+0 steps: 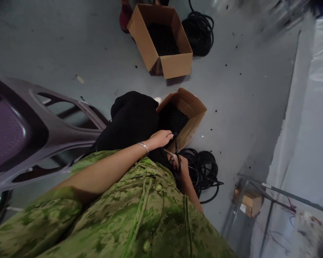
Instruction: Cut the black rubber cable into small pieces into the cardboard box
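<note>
My left hand (161,138), with a silver bracelet on its wrist, rests over my black-trousered knee (133,116), its fingers curled round the end of a black cable (177,149). My right hand (182,167) lies lower, partly hidden by my green camouflage top (140,211), and grips the same black cable. Just beyond my hands stands an open cardboard box (193,107) filled with small black pieces. A coil of black cable (204,170) lies on the floor beside my right hand.
A second open cardboard box (174,64) with dark contents sits further off, another black cable coil (200,32) beside it. A grey plastic chair (29,132) is at my left. A metal rack (258,200) holding a small box stands at the right, before a white wall.
</note>
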`<action>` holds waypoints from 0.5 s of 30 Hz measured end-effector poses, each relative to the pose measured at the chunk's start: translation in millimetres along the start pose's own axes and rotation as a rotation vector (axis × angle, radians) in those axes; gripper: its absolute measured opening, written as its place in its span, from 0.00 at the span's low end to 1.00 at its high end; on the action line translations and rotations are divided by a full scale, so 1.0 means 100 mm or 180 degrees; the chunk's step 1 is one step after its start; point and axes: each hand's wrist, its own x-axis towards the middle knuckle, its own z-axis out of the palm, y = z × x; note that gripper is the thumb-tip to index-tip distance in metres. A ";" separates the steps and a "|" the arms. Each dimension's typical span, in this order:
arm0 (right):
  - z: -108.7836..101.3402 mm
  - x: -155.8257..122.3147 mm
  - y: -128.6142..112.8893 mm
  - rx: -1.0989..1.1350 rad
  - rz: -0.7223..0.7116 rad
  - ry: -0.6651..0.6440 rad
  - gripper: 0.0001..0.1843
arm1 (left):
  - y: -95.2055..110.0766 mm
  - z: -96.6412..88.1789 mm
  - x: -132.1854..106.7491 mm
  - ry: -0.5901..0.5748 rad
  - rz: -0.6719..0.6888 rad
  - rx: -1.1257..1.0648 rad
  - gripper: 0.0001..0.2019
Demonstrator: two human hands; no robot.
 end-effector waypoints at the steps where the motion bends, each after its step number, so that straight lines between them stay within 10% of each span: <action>1: -0.02 -0.02 -0.03 0.0111 -0.0053 -0.0001 0.28 | 0.00 0.00 -0.01 0.0036 0.0082 -0.0175 0.16; 15: -0.13 -0.04 -0.32 0.0116 -0.0392 -0.0142 0.25 | -0.05 0.03 -0.03 0.0047 0.0559 -0.0687 0.17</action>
